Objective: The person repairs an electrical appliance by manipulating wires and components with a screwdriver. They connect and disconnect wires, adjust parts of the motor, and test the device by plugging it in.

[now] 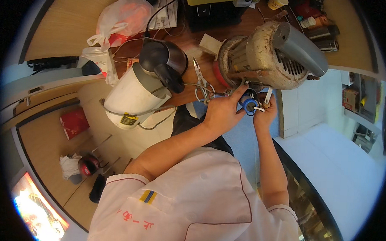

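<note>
A rusty cream motor (267,51) with a grey curved cover (304,48) lies at the table's front right. Below it is a black cylindrical part with a blue ring (249,104) and white leads. My left hand (223,113) grips this part from the left, index finger reaching up to the motor's underside. My right hand (264,114) pinches a small brass-coloured fitting (266,105) beside it, below a white strip. Open metal scissors (199,74) lie left of the motor, among grey cables.
A kettle (161,60) and white housing (123,101) stand at the front left. Behind are a plastic bag (124,16), a yellow-and-black machine (214,10), a paper cup (277,2) and assorted tools (325,33). A red object (74,122) lies on lower furniture to the left.
</note>
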The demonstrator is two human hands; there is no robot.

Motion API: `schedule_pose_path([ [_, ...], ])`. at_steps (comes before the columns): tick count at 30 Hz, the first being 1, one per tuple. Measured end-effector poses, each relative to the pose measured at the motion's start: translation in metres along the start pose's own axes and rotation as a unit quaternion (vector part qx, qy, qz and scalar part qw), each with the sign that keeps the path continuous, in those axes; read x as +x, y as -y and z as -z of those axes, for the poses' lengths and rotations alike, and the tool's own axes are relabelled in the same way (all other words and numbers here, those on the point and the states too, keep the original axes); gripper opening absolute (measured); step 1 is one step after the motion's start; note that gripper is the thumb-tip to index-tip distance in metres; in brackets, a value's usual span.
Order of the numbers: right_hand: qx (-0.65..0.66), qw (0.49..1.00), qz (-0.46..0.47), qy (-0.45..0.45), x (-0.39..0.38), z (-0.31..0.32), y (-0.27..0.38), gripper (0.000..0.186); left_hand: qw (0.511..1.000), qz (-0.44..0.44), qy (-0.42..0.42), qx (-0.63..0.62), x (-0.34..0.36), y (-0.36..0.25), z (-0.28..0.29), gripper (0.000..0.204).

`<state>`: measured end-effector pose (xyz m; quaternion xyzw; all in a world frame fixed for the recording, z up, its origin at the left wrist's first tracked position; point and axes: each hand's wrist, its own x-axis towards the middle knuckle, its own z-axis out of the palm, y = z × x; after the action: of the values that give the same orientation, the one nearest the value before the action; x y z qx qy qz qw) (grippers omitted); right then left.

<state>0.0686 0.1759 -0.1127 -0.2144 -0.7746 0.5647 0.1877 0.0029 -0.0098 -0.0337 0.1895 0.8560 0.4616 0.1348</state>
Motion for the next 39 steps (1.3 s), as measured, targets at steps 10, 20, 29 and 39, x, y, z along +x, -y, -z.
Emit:
schedule_pose_path([
  [10,0.044,0.997,-0.057,0.004,-0.010,-0.007,0.016,0.026,0.998,-0.006,0.008,-0.054,0.000,0.013,-0.006,0.074],
  [20,0.090,0.994,-0.053,0.037,-0.009,-0.005,0.009,0.026,0.994,-0.066,-0.072,0.048,0.009,0.014,0.006,0.071],
  [29,0.046,0.992,-0.062,0.100,0.001,0.004,0.021,0.031,0.991,-0.090,-0.095,-0.023,0.004,0.029,-0.019,0.075],
  [39,-0.126,0.967,0.028,0.219,0.021,0.012,0.055,0.052,0.981,-0.117,-0.144,-0.065,0.008,0.043,-0.045,0.072],
])
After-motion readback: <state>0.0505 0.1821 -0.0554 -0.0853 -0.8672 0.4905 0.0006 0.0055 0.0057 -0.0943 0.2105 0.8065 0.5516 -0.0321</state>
